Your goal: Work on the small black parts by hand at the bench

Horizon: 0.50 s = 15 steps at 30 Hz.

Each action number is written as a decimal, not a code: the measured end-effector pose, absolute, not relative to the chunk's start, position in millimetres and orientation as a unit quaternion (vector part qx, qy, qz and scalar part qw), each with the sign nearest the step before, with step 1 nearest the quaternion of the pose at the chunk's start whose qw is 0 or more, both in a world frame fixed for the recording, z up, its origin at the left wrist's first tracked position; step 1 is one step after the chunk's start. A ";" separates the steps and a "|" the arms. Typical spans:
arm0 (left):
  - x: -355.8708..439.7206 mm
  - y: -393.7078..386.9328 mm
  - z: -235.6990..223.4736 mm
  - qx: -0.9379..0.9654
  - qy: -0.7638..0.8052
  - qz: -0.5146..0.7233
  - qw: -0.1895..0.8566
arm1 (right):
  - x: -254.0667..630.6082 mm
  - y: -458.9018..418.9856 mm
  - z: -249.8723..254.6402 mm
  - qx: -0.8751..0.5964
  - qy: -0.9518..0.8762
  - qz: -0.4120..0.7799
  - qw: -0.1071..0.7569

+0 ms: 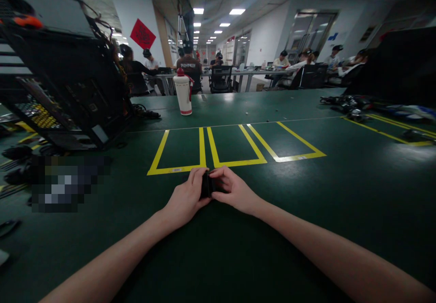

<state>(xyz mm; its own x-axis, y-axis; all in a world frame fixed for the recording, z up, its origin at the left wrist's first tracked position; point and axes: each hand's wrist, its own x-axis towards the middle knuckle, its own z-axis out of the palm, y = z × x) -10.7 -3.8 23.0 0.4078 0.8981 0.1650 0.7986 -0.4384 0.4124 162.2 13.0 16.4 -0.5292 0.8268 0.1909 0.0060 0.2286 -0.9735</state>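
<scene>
Between my two hands is a small black box-shaped object (206, 186), mostly covered by fingers, so its exact kind does not show. My left hand (190, 191) wraps round its left side, thumb low and fingers over the top. On the other side, my right hand (235, 190) grips the right edge with thumb and fingertips curled. Both hands are just above or on the green tabletop (211, 257), close to the near ends of the yellow tape outlines (238, 163).
A white tumbler with a red lid (184, 95) stands farther back. At left is an open black computer case (68, 80) with cables. Dark cables and parts (354, 105) lie at far right. Several people sit at tables beyond.
</scene>
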 end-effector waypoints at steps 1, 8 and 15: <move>-10.7 -3.7 22.8 0.828 0.512 0.184 0.136 | 162.4 12.8 16.1 -0.301 -0.686 0.544 0.378; -9.9 -2.9 23.1 0.833 0.502 0.192 0.134 | 163.7 13.4 20.6 -0.307 -0.674 0.555 0.378; -9.5 -3.5 23.3 0.829 0.508 0.188 0.138 | 163.6 15.1 17.1 -0.340 -0.689 0.534 0.354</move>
<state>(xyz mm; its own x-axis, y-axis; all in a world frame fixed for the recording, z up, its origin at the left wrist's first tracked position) -9.5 -3.5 23.3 0.4124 0.8945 0.1725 0.7909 -0.4455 0.4195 163.6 15.1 17.1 -0.5185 0.8459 0.1250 0.0895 0.1991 -0.9759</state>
